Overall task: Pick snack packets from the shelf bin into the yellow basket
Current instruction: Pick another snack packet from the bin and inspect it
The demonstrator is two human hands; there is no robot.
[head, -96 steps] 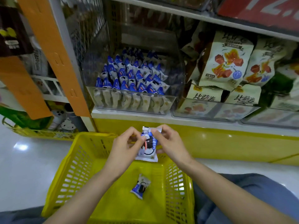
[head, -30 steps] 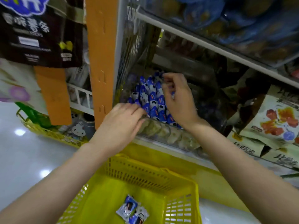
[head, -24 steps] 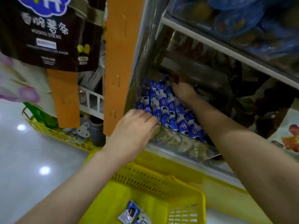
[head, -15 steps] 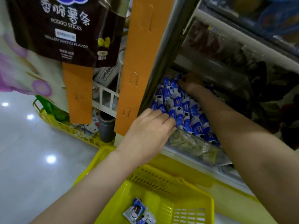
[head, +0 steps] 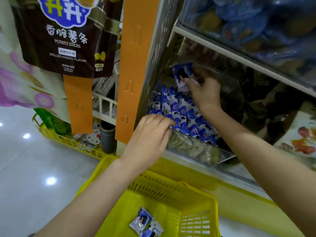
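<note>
Shelf bin (head: 193,147): right hand (head: 205,89), perhaps packet (head: 182,74)

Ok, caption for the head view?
Right hand holds a snack packet above the shelf bin; left hand touches front packets; yellow basket below.

A clear bin (head: 193,149) filled with blue-and-white snack packets (head: 179,113) is set on the yellow-fronted shelf (head: 239,199); a second clear bin (head: 236,170) is placed just beside it, to the right.

One head-worn wide-angle camera looks forward and down, close against the shelf bin (head: 191,147) at frame centre; the yellow basket (head: 171,190) fills the bottom, edges seemingly bent and blurred.
</note>
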